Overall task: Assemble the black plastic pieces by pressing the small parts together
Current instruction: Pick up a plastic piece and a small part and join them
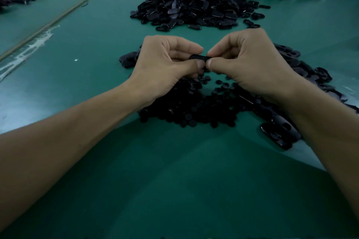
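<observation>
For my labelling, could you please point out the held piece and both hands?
held piece (200, 57): head view, top edge between the fingertips.
left hand (166, 64): head view, back of hand.
right hand (250, 62): head view, back of hand.

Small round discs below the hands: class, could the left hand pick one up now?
Likely not yet: the left hand pinches the black piece with the right hand, though the discs lie uncovered beneath.

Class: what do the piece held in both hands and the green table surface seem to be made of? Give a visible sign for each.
The held piece: likely hard plastic, black, faintly glossy, as highlights on the far pile suggest. The table surface: probably a vinyl or rubbery mat, green, matte with soft sheen.
</observation>
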Demonstrator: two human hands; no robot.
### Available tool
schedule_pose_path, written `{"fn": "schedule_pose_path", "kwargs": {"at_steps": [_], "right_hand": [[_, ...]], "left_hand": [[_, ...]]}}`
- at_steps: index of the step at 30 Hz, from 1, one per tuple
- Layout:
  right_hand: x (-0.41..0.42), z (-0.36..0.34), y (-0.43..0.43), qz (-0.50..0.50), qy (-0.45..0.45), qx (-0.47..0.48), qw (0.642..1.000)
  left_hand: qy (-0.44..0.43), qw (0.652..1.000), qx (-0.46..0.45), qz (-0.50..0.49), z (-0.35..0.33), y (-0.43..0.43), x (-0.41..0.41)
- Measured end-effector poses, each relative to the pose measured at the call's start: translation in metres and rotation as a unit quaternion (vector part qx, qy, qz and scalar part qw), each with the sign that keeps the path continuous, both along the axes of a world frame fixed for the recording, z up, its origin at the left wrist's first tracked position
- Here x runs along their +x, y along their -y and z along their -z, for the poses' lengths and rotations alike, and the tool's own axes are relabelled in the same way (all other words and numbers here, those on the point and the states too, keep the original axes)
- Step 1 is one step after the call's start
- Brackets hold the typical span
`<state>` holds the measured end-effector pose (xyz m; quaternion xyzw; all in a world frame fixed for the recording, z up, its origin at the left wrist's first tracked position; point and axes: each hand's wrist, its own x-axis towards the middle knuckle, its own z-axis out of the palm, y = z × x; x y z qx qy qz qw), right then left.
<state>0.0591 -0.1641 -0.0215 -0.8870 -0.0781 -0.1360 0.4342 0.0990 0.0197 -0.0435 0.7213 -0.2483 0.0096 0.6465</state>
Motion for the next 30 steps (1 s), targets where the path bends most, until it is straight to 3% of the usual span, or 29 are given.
{"fn": "schedule_pose_path", "kwargs": {"at_steps": [7,10,16,21,25,30], "right_hand": [[0.000,-0.001,0.003,-0.043,0.002,0.011,0.999],[0.002,-0.002,0.010,-0.027,0.000,0.020,0.999],[0.008,0.000,0.045,0.073,-0.081,-0.161,0.981],[0.006,-0.005,0.053,0.061,-0.136,-0.212,0.966],[0.002,-0.007,0.053,0.038,-0.191,-0.212,0.958],[-0.001,-0.010,0.050,0.032,-0.183,-0.174,0.967]], "left_hand": [[0.024,0.999,0.020,-0.014,-0.001,-0.001,0.003],[0.056,0.996,0.023,-0.068,0.001,-0.004,0.008],[0.120,0.972,0.024,-0.202,0.005,-0.016,0.022],[0.117,0.961,0.078,-0.238,0.007,-0.023,0.030],[0.126,0.953,0.111,-0.254,0.008,-0.027,0.037],[0.130,0.944,0.147,-0.267,0.013,-0.030,0.042]]}}
